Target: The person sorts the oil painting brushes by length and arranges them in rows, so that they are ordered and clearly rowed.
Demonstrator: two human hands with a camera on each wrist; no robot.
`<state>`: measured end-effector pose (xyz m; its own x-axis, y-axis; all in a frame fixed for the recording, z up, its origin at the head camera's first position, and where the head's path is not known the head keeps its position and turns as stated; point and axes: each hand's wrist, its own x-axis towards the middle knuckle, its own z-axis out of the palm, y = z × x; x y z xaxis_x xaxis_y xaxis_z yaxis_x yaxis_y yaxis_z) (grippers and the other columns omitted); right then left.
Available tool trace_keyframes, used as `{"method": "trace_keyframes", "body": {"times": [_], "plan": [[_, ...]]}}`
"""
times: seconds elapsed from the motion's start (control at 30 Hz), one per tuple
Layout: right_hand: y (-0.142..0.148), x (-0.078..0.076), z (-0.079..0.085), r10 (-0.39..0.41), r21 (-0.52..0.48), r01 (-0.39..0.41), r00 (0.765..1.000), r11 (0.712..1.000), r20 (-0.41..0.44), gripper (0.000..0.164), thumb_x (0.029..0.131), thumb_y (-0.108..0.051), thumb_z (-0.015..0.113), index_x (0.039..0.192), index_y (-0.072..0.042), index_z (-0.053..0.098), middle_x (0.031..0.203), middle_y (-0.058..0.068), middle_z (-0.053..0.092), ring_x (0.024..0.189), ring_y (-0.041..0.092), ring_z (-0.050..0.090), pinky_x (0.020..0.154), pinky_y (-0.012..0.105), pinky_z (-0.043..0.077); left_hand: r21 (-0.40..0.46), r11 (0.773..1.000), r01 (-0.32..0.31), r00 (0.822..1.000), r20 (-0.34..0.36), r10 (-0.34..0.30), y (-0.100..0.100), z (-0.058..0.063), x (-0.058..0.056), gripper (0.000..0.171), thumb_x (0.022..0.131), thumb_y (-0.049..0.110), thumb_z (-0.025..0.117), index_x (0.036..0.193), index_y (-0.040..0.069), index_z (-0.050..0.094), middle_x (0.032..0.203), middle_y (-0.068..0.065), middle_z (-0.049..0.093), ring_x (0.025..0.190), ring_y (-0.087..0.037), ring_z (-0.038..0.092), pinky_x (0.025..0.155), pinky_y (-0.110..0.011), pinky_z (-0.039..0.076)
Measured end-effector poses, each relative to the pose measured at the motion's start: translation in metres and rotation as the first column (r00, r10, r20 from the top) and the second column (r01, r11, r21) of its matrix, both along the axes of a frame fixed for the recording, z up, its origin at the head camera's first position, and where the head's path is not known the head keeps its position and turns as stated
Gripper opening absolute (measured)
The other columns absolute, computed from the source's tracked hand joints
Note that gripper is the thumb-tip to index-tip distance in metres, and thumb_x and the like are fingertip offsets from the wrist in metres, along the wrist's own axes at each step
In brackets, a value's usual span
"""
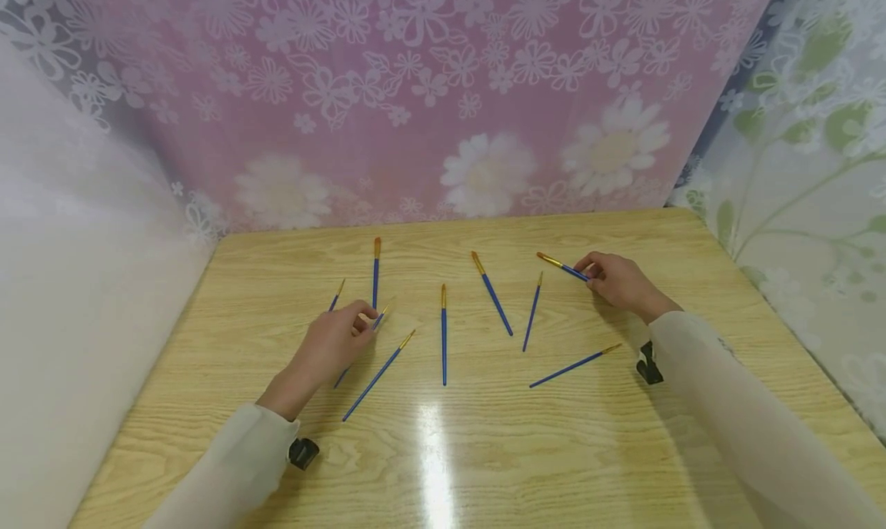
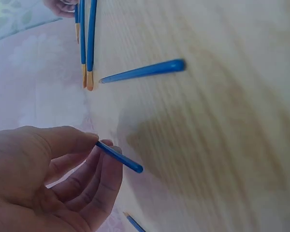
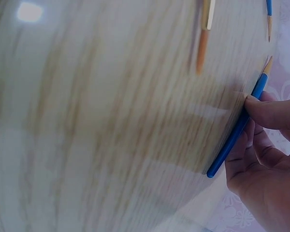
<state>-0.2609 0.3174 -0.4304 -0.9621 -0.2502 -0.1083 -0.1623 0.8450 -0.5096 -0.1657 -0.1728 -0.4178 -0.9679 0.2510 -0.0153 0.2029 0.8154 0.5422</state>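
Observation:
Thumb and fingers of my left hand pinch a thin blue-handled paintbrush; the handle end sticks out past the fingertips in the left wrist view, and the hand hides its middle. Just beyond that hand lie a wide-tipped paintbrush and a small fine paintbrush, its lower part covered. At the back right, my right hand grips another blue paintbrush by the handle, its tan bristles pointing left in the head view. That brush lies close over the wood in the right wrist view.
Between the hands, several blue brushes lie spread out, including an upright one, a slanted one and a low one near the right sleeve. The wooden table meets a pink flowered curtain at the back.

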Motion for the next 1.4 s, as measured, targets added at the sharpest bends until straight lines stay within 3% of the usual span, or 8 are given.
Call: {"method": "trace_keyframes", "body": {"times": [0.1,0.33,0.63,0.9,1.4], "plan": [[0.0,0.0,0.0,0.0,0.001,0.0,1.0,1.0,0.001,0.03,0.108,0.002,0.058,0.137,0.004,0.063,0.12,0.028,0.068,0.109,0.043,0.066,0.094,0.061,0.054,0.021,1.0,-0.009,1.0,0.004,0.009,-0.006,-0.001,0.005,0.021,0.106,0.008,0.064,0.127,0.007,0.069,0.114,-0.016,0.082,0.09,-0.026,0.076,0.068,-0.035,0.057],[0.0,0.0,0.0,0.005,-0.002,-0.005,1.0,1.0,-0.006,0.03,0.107,0.003,0.059,0.137,0.004,0.063,0.121,0.029,0.068,0.111,0.045,0.066,0.095,0.062,0.054,-0.021,0.999,-0.024,1.0,0.005,0.024,-0.014,-0.003,0.012,0.021,0.104,0.005,0.066,0.123,0.009,0.073,0.111,-0.012,0.08,0.094,-0.026,0.076,0.073,-0.039,0.058],[0.0,0.0,0.001,0.008,-0.005,-0.008,1.0,1.0,-0.004,0.029,0.107,0.003,0.06,0.136,0.005,0.063,0.12,0.029,0.068,0.111,0.045,0.066,0.095,0.063,0.053,-0.067,0.996,-0.051,0.996,0.075,0.056,-0.022,-0.002,0.021,0.026,0.1,0.004,0.067,0.125,0.008,0.074,0.107,-0.011,0.079,0.077,-0.018,0.062,0.067,-0.033,0.047],[0.0,0.0,0.002,0.011,-0.001,-0.011,1.0,1.0,-0.005,0.03,0.107,0.003,0.06,0.137,0.005,0.063,0.121,0.03,0.068,0.112,0.046,0.066,0.096,0.063,0.054,-0.043,0.997,-0.061,0.986,0.154,0.067,-0.025,0.004,0.032,0.027,0.099,0.003,0.067,0.126,0.004,0.07,0.097,-0.007,0.077,0.053,-0.012,0.065,0.062,-0.031,0.052],[0.001,0.0,0.0,-0.006,-0.003,0.006,1.0,1.0,0.013,0.03,0.108,0.002,0.058,0.137,0.003,0.063,0.122,0.029,0.067,0.111,0.045,0.065,0.094,0.061,0.054,-0.04,0.997,-0.068,0.977,0.198,0.074,-0.03,0.002,0.039,0.027,0.098,0.004,0.069,0.125,0.005,0.07,0.096,-0.003,0.074,0.054,-0.011,0.067,0.07,-0.033,0.056]]}}
